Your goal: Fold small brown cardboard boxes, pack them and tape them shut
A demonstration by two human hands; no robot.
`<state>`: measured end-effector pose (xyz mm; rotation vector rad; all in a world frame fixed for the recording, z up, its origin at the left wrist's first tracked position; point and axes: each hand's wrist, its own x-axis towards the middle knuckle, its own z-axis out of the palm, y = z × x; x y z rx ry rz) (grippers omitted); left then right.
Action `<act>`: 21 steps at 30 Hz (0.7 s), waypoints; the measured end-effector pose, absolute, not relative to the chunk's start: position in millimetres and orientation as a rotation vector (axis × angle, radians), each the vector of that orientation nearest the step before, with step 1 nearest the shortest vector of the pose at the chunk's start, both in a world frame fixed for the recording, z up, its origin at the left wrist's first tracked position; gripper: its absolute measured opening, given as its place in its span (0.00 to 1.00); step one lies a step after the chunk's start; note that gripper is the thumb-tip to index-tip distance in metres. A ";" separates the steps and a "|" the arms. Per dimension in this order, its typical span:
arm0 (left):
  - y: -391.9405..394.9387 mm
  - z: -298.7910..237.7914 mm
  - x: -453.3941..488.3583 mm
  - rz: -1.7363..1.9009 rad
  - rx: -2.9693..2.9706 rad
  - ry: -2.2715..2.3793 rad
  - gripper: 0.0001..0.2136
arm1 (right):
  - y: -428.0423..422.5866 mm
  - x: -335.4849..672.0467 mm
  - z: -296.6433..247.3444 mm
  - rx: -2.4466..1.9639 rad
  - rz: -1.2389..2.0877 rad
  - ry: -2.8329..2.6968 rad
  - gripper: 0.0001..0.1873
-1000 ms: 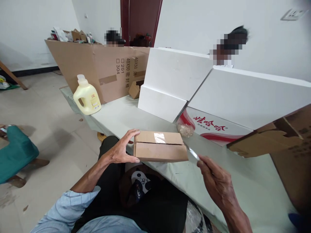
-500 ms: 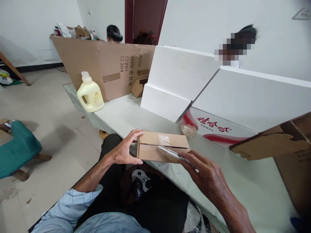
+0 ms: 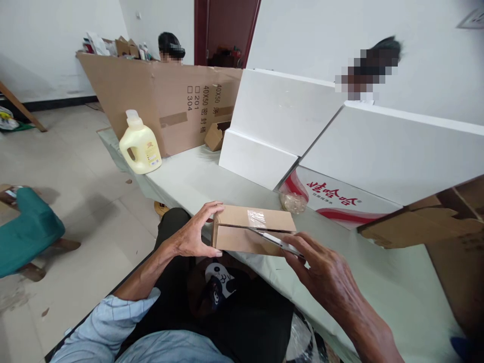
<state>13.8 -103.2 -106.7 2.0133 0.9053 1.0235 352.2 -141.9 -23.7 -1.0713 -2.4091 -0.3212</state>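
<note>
A small brown cardboard box point(image 3: 242, 240) lies lengthwise before me at the table's near edge, a seam running along its top. Clear tape point(image 3: 257, 218) sits across the upper flap. My left hand point(image 3: 196, 232) grips the box's left end, thumb on the near side and fingers on the far side. Between the fingers and thumb of my right hand point(image 3: 313, 259) is a slim utility knife point(image 3: 279, 241). Its blade tip meets the seam just below the tape; how deep it goes I cannot tell.
A yellow detergent jug point(image 3: 140, 146) stands on the cloth-covered table point(image 3: 181, 176). Large cardboard point(image 3: 170, 111) and white boxes point(image 3: 280, 113) form a wall at the back, a tape roll point(image 3: 293, 202) before them. Two people's heads show beyond. A green-covered stool point(image 3: 32, 229) is at left.
The knife has turned slightly in my right hand, and its tip now lies at the seam. My left hand and the box have barely moved.
</note>
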 end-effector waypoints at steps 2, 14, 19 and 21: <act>-103.5 -105.9 13.9 1.019 2.012 0.908 0.52 | -141.6 350.7 -20.3 -1.048 -0.374 -2.412 0.10; -104.6 -104.3 13.0 1.001 2.014 0.913 0.54 | -138.3 340.0 -7.9 -1.070 -0.540 -2.498 0.17; -103.3 -107.4 8.7 1.016 2.014 0.943 0.54 | -145.2 373.8 -7.9 -1.127 -0.420 -2.420 0.14; -102.7 -108.7 6.1 1.023 2.004 0.951 0.53 | -144.5 404.2 -24.4 -1.195 -0.269 -2.324 0.13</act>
